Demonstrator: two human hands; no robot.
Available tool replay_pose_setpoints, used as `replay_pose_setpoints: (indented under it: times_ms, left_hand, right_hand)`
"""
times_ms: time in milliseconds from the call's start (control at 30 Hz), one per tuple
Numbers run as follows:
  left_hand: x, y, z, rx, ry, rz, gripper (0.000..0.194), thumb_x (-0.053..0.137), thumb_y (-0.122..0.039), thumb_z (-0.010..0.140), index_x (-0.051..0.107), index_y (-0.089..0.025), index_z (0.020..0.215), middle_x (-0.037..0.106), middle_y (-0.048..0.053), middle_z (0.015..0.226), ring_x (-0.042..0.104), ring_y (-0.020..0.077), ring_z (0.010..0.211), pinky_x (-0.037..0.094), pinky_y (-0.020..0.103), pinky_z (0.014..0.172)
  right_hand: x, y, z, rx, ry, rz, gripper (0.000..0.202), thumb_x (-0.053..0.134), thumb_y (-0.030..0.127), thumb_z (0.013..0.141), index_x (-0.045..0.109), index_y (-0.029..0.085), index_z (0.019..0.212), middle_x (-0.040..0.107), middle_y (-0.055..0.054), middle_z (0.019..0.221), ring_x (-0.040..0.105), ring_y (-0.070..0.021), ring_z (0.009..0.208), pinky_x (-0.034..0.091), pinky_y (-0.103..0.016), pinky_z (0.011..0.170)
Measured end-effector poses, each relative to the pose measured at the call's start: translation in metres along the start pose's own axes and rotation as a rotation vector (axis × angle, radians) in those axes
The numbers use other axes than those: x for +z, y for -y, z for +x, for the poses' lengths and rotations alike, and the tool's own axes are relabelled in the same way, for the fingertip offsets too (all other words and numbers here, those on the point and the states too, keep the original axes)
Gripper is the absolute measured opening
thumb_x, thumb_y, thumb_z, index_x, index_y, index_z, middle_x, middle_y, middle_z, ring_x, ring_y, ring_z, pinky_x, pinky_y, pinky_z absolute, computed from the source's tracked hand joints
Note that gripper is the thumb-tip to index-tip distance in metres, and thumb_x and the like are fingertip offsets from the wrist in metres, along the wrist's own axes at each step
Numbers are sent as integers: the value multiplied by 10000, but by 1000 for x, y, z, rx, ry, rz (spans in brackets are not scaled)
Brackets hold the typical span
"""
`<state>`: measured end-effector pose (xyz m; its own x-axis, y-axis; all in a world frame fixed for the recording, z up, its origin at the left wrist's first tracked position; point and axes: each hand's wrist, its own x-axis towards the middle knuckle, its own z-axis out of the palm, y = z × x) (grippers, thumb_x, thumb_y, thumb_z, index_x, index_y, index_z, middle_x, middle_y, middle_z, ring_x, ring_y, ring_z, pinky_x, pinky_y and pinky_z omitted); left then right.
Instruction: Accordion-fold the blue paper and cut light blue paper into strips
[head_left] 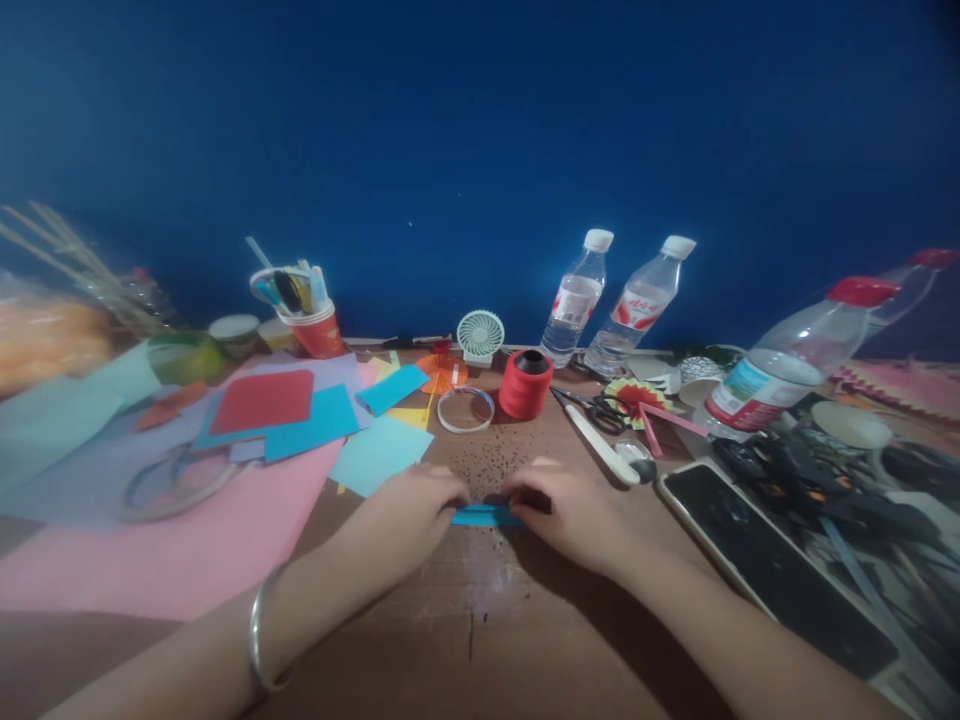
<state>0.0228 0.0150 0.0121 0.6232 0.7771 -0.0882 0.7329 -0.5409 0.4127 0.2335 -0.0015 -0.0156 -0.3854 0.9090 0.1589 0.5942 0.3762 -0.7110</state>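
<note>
A narrow folded strip of blue paper [486,516] lies across the middle of the brown table, close to its surface. My left hand [424,500] pinches the strip's left end, fingers closed. At the other end, my right hand [559,505] grips it between thumb and bent fingers. Small dark specks [491,450] are scattered on the table just beyond the strip. A clear ring [466,410], perhaps a roll of tape, and a spool of red thread [526,384] stand farther back.
Coloured paper sheets [225,540] cover the left side. A red cup of pens [319,332], a small fan [481,337] and water bottles [574,300] line the blue wall. Black scissors [604,412], a white-handled cutter [600,445] and a phone [772,565] lie at right.
</note>
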Motion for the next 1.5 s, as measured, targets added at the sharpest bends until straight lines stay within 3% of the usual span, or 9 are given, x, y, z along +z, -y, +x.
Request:
replay_pose_setpoints:
  times_ms: [467,667,867,967,1067,1167,1300,1367,1500]
  left_hand:
    - [-1,-11,-7,174,97,439,280,444,53,743,602,-145,862,623,67,855,593,228,783,473,340,682]
    - [15,-13,-13,215,98,561,251,434,43,778,621,-116,835,637,100,787,620,240,717,488,337,610]
    - [18,-8,-15,233,96,572,240,486,-7,804,605,-122,978,630,99,900,614,244,809,508,371,675]
    - [12,-6,-17,211,118,551,192,529,-180,873,575,-146,1056,605,84,1034,601,215,886,511,392,748]
    - [9,-6,-19,182,124,525,316,536,-318,882,514,-170,1161,546,81,1170,581,211,961,502,415,794]
    - [9,-8,-16,162,121,511,246,531,-292,886,552,-155,1089,590,66,1062,598,197,890,512,391,749]
    - [11,-7,-8,167,55,481,126,478,-175,887,600,-153,863,600,48,817,585,221,762,496,366,642]
    - [12,-5,-4,177,30,456,136,471,-148,873,600,-154,831,591,60,822,571,232,781,480,359,657]
    - [13,-4,-2,183,16,385,147,456,-133,857,599,-151,832,581,66,846,544,236,812,450,357,694]
  right_hand:
    - [3,-4,-3,-201,136,-232,194,535,38,769,659,174,832,620,-53,816,521,-199,833,409,-304,736]
    - [1,1,-7,-301,182,-401,210,475,41,800,647,156,835,603,-53,800,496,-184,800,395,-275,678]
    - [2,3,-7,-350,168,-520,266,449,86,839,636,189,997,601,-44,834,481,-182,790,364,-292,657]
    - [0,2,-7,-339,189,-537,231,461,91,823,658,182,903,597,-41,813,479,-177,778,354,-292,642]
    - [-3,2,-8,-322,231,-525,201,492,49,736,648,162,792,582,-37,776,478,-171,782,360,-280,651]
    - [-4,5,-8,-292,229,-556,144,518,50,676,610,161,686,559,-34,740,470,-171,755,358,-283,635]
    - [2,11,-9,-241,156,-587,104,556,204,784,597,172,694,561,-42,783,473,-192,779,358,-308,640]
    - [5,11,-9,-224,151,-538,97,561,253,820,613,177,788,574,-43,820,483,-197,816,370,-304,671]
    - [12,5,-7,-224,149,-442,106,505,161,843,610,170,837,587,-54,809,494,-197,805,377,-299,684]
